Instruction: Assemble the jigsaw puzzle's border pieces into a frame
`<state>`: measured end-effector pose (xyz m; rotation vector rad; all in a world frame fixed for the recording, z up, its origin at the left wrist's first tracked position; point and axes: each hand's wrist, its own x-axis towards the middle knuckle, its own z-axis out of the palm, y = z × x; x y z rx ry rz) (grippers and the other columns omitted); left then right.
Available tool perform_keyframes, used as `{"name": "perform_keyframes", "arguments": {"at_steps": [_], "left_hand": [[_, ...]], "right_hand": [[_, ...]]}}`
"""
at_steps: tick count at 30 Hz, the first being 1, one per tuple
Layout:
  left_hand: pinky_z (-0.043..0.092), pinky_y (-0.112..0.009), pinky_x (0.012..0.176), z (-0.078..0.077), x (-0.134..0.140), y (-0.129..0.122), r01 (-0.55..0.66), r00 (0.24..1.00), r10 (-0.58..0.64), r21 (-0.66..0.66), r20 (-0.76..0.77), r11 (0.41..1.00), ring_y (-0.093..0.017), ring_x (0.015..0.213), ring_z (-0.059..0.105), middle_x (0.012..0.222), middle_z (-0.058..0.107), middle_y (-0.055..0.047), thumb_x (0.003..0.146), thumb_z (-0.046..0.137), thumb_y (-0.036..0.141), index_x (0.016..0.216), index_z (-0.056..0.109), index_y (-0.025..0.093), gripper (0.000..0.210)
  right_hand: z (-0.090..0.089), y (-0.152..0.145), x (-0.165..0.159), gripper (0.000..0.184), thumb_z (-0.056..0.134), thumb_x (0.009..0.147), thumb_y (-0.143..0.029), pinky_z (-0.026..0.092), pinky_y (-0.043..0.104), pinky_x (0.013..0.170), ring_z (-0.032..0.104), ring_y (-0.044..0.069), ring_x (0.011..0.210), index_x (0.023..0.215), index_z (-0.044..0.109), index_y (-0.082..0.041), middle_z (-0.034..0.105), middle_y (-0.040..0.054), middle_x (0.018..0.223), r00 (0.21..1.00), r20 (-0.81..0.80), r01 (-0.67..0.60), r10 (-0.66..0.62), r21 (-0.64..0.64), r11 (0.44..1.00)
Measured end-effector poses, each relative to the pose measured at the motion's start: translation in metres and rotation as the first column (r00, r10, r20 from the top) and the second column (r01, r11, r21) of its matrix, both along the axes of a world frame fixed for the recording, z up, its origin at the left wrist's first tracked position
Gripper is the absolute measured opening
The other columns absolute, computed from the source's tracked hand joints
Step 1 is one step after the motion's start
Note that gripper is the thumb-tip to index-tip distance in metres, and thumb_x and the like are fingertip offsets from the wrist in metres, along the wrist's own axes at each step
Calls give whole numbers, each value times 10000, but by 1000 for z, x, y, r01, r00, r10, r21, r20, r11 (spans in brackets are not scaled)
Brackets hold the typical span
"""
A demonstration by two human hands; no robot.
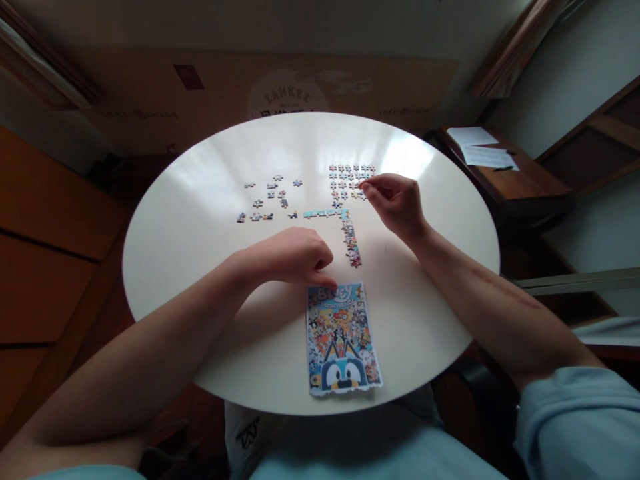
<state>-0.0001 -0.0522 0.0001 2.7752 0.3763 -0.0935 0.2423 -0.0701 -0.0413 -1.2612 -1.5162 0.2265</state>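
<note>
Two joined puzzle strips point(351, 239) meet at a corner; many pieces remain loose.
Loose pieces point(273, 186) lie scattered leftward and in rows beyond the strips on the white table point(185, 260). The right hand point(397, 203) pinches by those rows, grip unclear; the left hand point(295, 255) curls, fingers hidden, thumb at the picture sheet's point(344, 333) top edge.

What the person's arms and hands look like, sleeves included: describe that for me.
The left hand and right hand are ungloved, with no watch or bracelet showing at either wrist. Both forearms are bare. The light blue right sleeve is bunched near the elbow; of the left sleeve, only a light blue strip shows at the picture's bottom edge.
</note>
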Motion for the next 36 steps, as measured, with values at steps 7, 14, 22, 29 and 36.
{"name": "perform_keyframes", "arguments": {"at_steps": [7,14,22,29,36], "left_hand": [[244,-313,523,4,1,-3,11,1000,-11,-2,-25,1000,-124,494,367,505,466,27,800,734,433,533,451,203,452],[242,-317,531,5,0,-2,-3,1000,3,-10,-11,1000,-123,482,352,486,454,25,804,717,478,514,441,204,486],[227,-322,534,6,-1,0,-31,1000,31,-17,4,999,-120,466,307,459,392,23,874,611,529,503,398,200,540],[256,-311,557,14,-7,13,-236,951,235,-19,200,972,-128,477,295,483,346,11,979,368,509,521,293,207,554],[301,-275,574,9,-15,21,-374,818,396,-136,417,917,-102,486,235,498,250,42,974,381,410,522,277,224,500]], "right_hand": [[0,0,0,159,649,900,-315,559,345,679,668,174,745,883,759,-200,731,28,795,1000,6,19,-19,-20,1000],[1,0,-1,153,644,904,-303,573,353,688,682,184,773,875,750,-196,734,42,811,1000,2,0,0,-20,1000],[4,-2,-2,148,632,911,-303,576,356,701,686,182,776,885,738,-202,742,39,837,1000,-24,-9,8,-17,1000],[10,-5,-6,159,615,913,-312,593,362,703,702,194,815,885,730,-207,747,38,853,1000,-23,15,-15,-34,999],[9,-6,-8,143,629,897,-296,602,371,731,715,190,808,873,739,-208,771,31,870,997,-71,-4,1,-40,999]]}}
